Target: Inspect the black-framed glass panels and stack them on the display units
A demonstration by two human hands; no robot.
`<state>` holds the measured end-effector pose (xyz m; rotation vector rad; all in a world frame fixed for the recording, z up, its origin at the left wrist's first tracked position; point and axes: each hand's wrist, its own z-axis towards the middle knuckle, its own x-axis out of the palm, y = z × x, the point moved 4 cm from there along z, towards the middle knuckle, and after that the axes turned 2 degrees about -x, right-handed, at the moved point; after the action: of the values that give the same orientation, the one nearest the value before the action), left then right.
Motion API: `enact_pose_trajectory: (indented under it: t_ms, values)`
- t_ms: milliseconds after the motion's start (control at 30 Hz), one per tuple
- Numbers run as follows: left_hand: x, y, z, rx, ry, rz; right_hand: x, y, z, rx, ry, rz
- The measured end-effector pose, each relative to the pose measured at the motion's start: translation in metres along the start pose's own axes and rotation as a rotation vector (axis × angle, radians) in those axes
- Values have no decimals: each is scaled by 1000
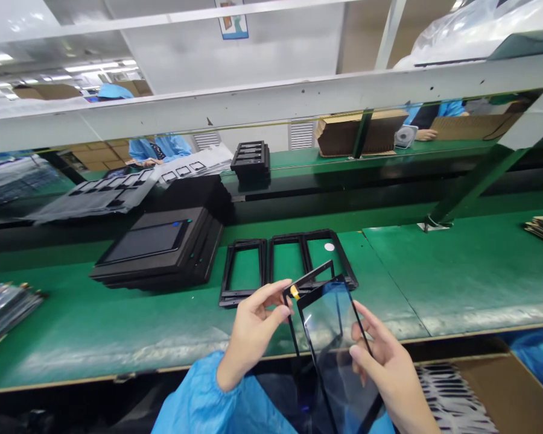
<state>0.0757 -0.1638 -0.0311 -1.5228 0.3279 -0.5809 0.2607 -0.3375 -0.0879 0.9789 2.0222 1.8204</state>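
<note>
A dark glass panel (332, 337) is held tilted over the near edge of the green desk (457, 271), with a thin black frame (310, 276) just behind it. The panel's right edge is clamped by the right hand (384, 361), while the frame's upper left corner, beside a yellow tab (294, 293), is pinched by the left hand (253, 322). Empty bezels (271, 265) are laid on the desk beyond, beside a stack of black trays (163, 247).

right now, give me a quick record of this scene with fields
left hand: pinches the black frame at its top left corner, beside a yellow tab
right hand: grips the glass panel by its right edge
overlap: panel in front of frame
table: green, with empty black frames and stacked black trays
</note>
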Motion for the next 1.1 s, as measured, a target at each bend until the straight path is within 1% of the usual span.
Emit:
enact_pose_trajectory:
  t_ms: [267, 400, 467, 567, 633, 733, 1100]
  values:
    - [4, -6, -3, 57, -36, 36, -6, -13, 3, -7, 53, 4]
    - [8, -8, -4, 71, -21, 57, -5, -10, 2, -31, 42, -11]
    - [9, -7, -4, 27, -6, 28, -3, -5, -1, -72, 3, -22]
    - [11, -1, -3, -99, 23, -51, 1, 3, -5, -134, -56, -38]
    - [10, 5, -3, -171, 27, -102, 3, 3, -6, -139, -71, -54]
    - [9, 11, -4, -230, 22, -158, 4, 0, -8, -118, -70, -77]
    - [9, 16, -5, -226, 25, -235, 5, -6, -8, -81, -44, -88]
